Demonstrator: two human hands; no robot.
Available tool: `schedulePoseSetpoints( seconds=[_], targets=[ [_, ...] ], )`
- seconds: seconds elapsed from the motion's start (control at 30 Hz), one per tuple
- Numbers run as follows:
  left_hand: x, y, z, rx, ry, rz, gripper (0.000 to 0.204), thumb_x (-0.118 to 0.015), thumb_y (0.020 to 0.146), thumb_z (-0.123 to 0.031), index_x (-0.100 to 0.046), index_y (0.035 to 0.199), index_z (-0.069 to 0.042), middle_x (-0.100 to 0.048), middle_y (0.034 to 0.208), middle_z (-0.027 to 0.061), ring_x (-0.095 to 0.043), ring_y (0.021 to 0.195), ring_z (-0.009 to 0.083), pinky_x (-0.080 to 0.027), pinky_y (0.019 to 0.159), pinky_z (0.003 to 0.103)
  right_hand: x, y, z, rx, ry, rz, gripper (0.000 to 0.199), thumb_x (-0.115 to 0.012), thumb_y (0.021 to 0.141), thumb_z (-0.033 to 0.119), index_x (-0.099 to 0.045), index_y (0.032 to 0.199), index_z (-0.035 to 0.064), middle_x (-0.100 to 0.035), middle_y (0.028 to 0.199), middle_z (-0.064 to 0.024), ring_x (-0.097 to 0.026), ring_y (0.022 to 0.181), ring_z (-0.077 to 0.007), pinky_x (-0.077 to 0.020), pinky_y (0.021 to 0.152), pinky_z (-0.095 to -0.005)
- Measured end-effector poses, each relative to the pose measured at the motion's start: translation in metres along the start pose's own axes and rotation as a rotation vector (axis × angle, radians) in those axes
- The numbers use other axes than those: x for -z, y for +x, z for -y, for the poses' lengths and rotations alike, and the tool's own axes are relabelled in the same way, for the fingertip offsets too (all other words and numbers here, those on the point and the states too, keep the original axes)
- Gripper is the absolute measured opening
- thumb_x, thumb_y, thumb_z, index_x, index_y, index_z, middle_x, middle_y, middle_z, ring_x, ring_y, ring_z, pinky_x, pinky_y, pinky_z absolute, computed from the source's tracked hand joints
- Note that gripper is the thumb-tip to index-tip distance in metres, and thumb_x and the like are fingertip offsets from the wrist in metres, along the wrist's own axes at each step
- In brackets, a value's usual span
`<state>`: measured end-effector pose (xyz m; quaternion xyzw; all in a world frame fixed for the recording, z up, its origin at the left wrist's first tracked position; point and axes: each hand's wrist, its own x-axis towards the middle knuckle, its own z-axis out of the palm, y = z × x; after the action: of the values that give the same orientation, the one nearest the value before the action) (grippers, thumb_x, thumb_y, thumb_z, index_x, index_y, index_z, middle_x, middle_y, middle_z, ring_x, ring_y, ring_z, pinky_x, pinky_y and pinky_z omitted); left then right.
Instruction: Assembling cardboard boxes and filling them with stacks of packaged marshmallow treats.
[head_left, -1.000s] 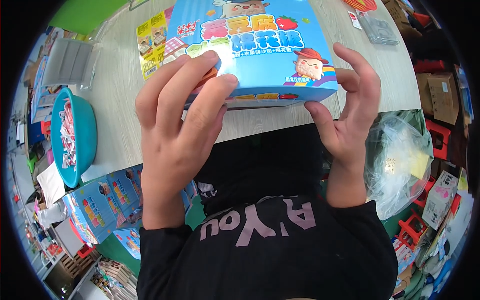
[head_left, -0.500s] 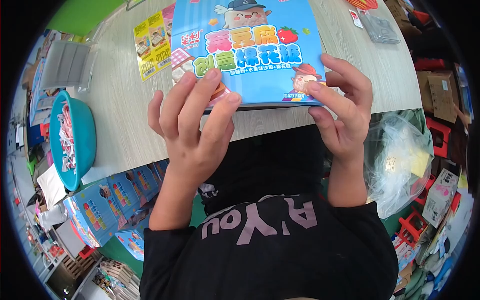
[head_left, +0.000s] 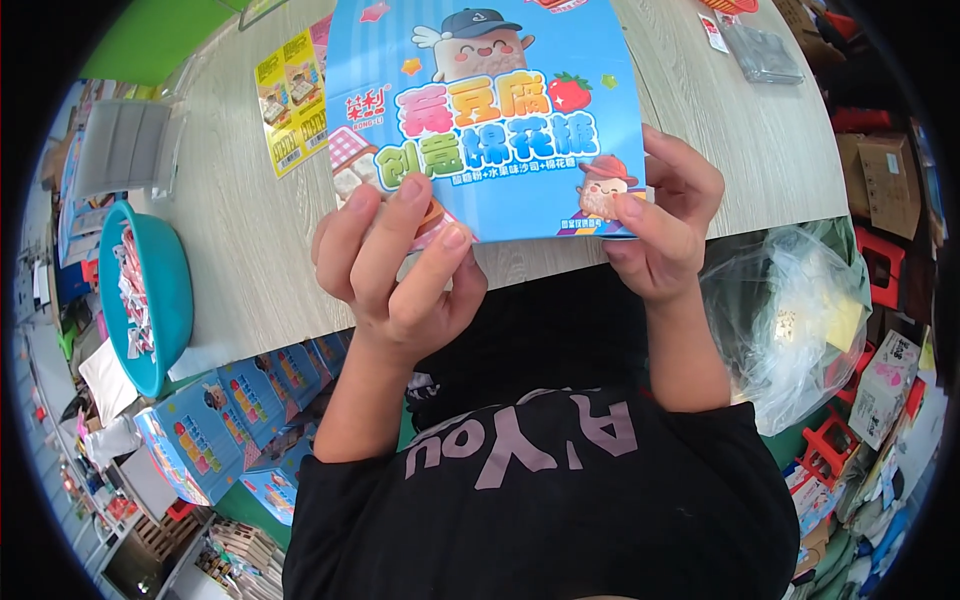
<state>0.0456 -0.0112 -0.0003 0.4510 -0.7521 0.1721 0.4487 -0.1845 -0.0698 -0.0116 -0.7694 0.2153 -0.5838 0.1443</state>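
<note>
A flat blue cardboard candy box [head_left: 510,205] with cartoon figures and colourful lettering is held over the near edge of the table, its printed face toward me. My left hand [head_left: 395,270] grips its lower left corner, fingertips on the front. At the lower right corner, my right hand [head_left: 665,225] pinches the box, with the thumb and a finger at the edge and other fingers behind it. The back of the box is hidden.
Yellow printed sheets [head_left: 290,105] lie on the table [head_left: 250,240] at left. A teal basin [head_left: 170,300] holds small wrapped packets. Several blue boxes [head_left: 205,440] stand below left. Grey plastic packs [head_left: 765,55] lie far right; a clear plastic bag [head_left: 770,330] hangs at right.
The box has come nearer to me and slightly left, tilting so more of its front shows. Both hands have moved with it, keeping hold of its lower corners.
</note>
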Motion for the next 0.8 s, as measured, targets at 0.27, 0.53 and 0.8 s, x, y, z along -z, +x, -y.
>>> schedulePoseSetpoints(
  seconds=[0.27, 0.53, 0.8],
  targets=[
    [-0.009, -0.004, -0.003, 0.023, -0.043, -0.063, 0.045, -0.065, 0.078, -0.003, -0.054, 0.118, -0.018, -0.058, 0.131, 0.0096, -0.043, 0.13, 0.0313, -0.04, 0.103, 0.041, 0.0, -0.004, 0.003, -0.049, 0.019, -0.001, 0.033, -0.076, 0.085, 0.019, -0.072, 0.118, 0.0237, -0.048, 0.138, -0.0179, -0.058, 0.086, -0.0166, -0.0497, 0.063, -0.0249],
    [0.012, 0.013, -0.008, 0.043, -0.05, 0.026, 0.034, -0.067, 0.077, -0.011, -0.061, 0.111, -0.013, -0.063, 0.125, 0.0092, -0.05, 0.122, 0.0302, -0.04, 0.102, 0.039, 0.001, -0.005, 0.013, -0.111, -0.026, 0.024, 0.041, -0.073, 0.085, 0.014, -0.066, 0.125, 0.0242, -0.049, 0.138, -0.016, -0.057, 0.084, -0.0177, -0.0494, 0.066, -0.0275],
    [0.047, 0.103, 0.009, -0.017, -0.095, 0.314, 0.029, -0.069, 0.082, -0.017, -0.065, 0.108, -0.004, -0.065, 0.113, 0.0152, -0.059, 0.108, 0.0351, -0.04, 0.099, 0.046, 0.031, 0.039, 0.027, 0.092, -0.342, 0.137, 0.044, -0.068, 0.091, 0.032, -0.061, 0.131, 0.014, -0.052, 0.134, -0.0204, -0.056, 0.107, -0.0304, -0.0469, 0.092, -0.0395]
  ],
)
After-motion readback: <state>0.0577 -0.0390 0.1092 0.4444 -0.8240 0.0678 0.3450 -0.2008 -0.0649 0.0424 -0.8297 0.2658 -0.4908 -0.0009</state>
